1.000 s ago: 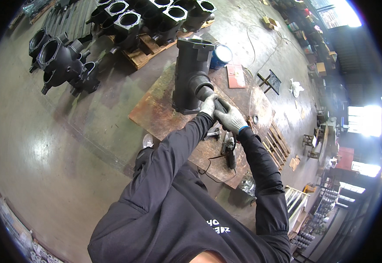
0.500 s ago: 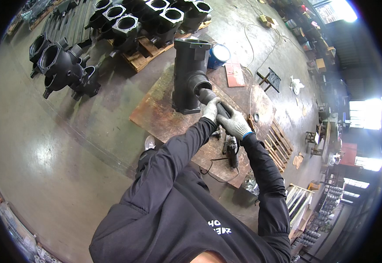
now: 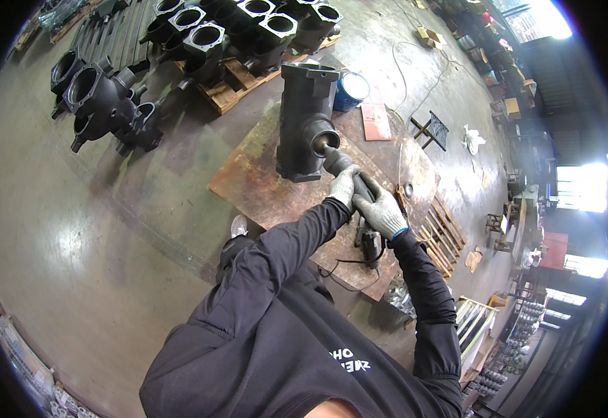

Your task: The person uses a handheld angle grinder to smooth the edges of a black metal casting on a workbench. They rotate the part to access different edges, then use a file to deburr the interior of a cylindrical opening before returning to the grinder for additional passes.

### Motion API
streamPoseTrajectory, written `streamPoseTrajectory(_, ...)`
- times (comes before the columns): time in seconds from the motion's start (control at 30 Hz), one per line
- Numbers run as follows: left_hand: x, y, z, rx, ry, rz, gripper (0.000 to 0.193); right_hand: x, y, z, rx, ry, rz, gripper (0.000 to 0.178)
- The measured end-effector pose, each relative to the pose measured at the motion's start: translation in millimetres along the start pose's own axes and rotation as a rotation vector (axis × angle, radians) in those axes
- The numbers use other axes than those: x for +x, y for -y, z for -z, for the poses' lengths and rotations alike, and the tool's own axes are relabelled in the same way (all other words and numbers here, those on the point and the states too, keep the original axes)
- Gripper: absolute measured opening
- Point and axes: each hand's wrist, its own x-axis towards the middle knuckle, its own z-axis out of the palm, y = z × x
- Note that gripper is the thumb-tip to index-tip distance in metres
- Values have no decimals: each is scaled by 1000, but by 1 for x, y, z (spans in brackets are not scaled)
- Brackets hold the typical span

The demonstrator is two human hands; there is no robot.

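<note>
A black cast valve body (image 3: 302,104) stands upright on the rusty metal work table (image 3: 248,174), its round side port turned toward me. Both gloved hands hold a dark die grinder (image 3: 336,161). My left hand (image 3: 344,184) is closed round its front part, near the port. Behind it, my right hand (image 3: 382,210) is wrapped round the rear of the body. The grinder's thin tip reaches the mouth of the port, where the inner wall looks lit; I cannot tell whether it touches. A second power tool (image 3: 371,247) with a black cord lies on the table below my hands.
Beyond the casting stand a blue bucket (image 3: 351,90) and a flat red piece (image 3: 375,122). Many black castings (image 3: 205,38) crowd a wooden pallet (image 3: 231,90) at the back; several more (image 3: 102,101) stand on the floor at left. A slatted pallet (image 3: 443,233) lies right of the table.
Both hands and the grinder have drawn back slightly toward me and to the right. More of the grinder's tip and the inside of the port now show.
</note>
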Motion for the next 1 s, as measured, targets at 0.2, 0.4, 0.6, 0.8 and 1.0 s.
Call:
streamPoseTrajectory(0.2, 50, -9, 11, 74, -37, 19, 55, 34, -14, -13, 23, -4, -75, 73)
streamPoseTrajectory(0.4, 119, -24, 36, 154, 17, 28, 59, 67, -10, -28, -4, -8, -2, 74)
streamPoseTrajectory(0.6, 114, -20, 32, 133, -5, -7, 52, 62, -11, -25, 34, -4, -23, 76)
streamPoseTrajectory(0.8, 52, -10, 12, 62, 31, 32, 46, 30, -6, -14, 29, -35, -66, 74)
streamPoseTrajectory(1.0, 6, -1, -2, 47, -19, -56, 40, 4, -11, -1, 67, -31, -72, 74)
